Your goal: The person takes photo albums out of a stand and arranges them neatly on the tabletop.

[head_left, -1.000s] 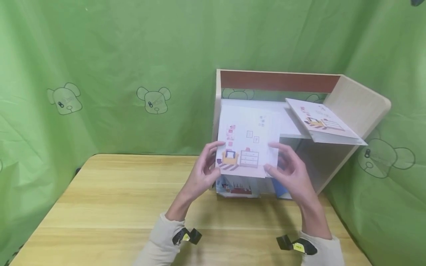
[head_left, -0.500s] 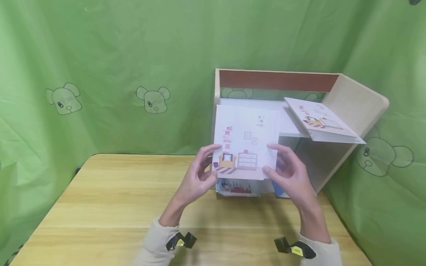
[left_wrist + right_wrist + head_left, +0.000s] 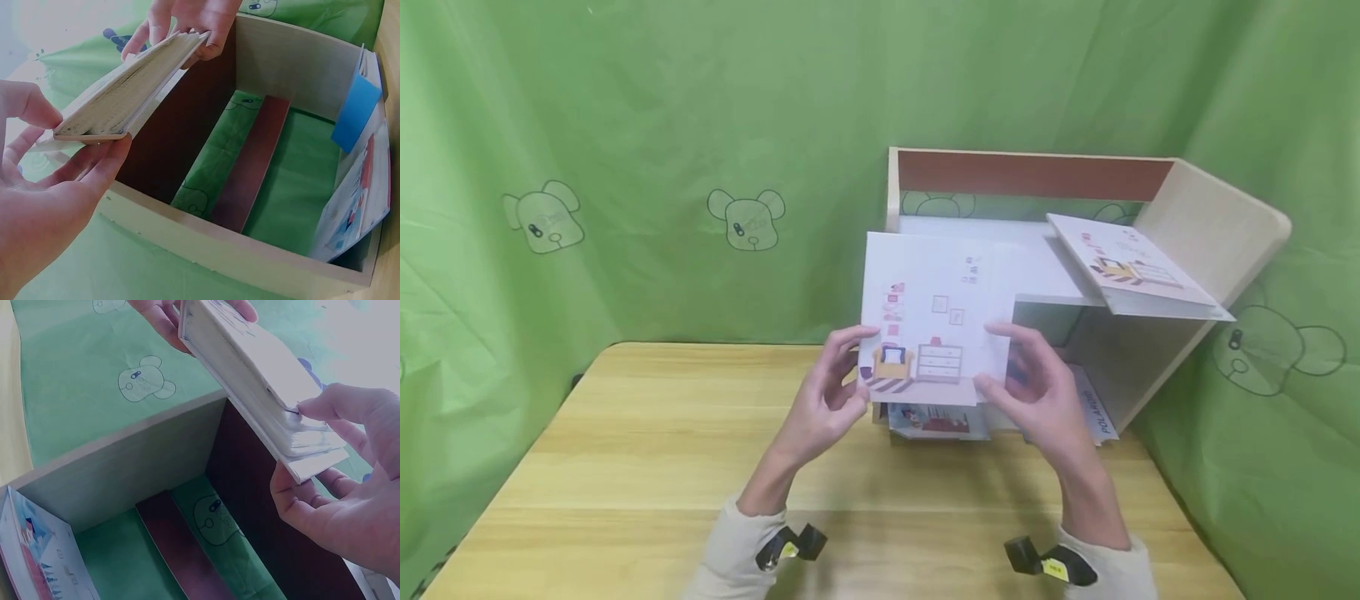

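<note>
A white book (image 3: 917, 292), its cover printed with an orange armchair and a dresser, is held up in front of the small bookshelf (image 3: 1037, 298). My left hand (image 3: 829, 400) grips its left edge, thumb on the cover and fingers behind. My right hand (image 3: 1033, 387) pinches the opposite edge the same way. In the left wrist view the book's (image 3: 134, 87) thick page block shows between both hands. The right wrist view shows the pages (image 3: 294, 428) fanned slightly apart near my right thumb.
A similar white book (image 3: 1138, 262) lies slanted on the top shelf at the right, overhanging its front edge. On the lower level stand a picture-covered book (image 3: 936, 419) and one lettered POLAROID (image 3: 1097, 408). The wooden table (image 3: 647, 450) extends left; a green curtain (image 3: 647, 125) hangs behind.
Both hands have carried the book a little to the left, away from the shelf's middle. The POLAROID lettering on the lower level has come into view.
</note>
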`<state>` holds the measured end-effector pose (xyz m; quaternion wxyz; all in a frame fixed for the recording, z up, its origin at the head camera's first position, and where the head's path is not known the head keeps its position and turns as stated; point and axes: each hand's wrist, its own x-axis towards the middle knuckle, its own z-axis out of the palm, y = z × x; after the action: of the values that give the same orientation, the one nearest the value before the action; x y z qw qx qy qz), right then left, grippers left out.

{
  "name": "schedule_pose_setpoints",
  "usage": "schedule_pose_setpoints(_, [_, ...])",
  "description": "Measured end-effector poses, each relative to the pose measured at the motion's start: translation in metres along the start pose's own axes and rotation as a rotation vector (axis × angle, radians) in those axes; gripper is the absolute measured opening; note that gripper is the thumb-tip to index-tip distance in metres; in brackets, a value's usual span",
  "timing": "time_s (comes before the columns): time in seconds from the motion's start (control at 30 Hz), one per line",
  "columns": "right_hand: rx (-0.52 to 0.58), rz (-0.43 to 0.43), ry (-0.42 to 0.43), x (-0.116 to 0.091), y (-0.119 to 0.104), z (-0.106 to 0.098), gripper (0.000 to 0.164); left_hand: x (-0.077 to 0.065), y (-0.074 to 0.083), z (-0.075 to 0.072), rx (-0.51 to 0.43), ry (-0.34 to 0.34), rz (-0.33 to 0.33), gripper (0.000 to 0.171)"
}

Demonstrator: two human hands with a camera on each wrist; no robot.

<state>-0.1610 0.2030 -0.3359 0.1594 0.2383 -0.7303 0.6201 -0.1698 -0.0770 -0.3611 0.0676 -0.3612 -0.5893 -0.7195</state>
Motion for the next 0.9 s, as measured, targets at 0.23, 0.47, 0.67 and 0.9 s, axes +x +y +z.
schedule_pose_setpoints(0.23, [0.04, -0.022, -0.021, 0.001, -0.002, 0.01, 0.063, -0.005, 0.006, -0.009, 0.026, 0.009, 0.02, 0.069])
schedule_pose_setpoints(0.47, [0.039, -0.023, -0.039, 0.003, -0.004, 0.024, 0.063, -0.013, 0.007, -0.018, 0.048, 0.039, 0.039, 0.068])
schedule_pose_setpoints(0.67, [0.036, -0.03, -0.044, 0.005, -0.004, 0.035, 0.064, -0.021, 0.008, -0.024, 0.081, 0.07, 0.066, 0.069])
schedule_pose_setpoints(0.9, [0.108, -0.051, -0.049, 0.008, 0.002, 0.048, 0.064, -0.023, 0.01, -0.034, 0.099, 0.083, 0.083, 0.068])
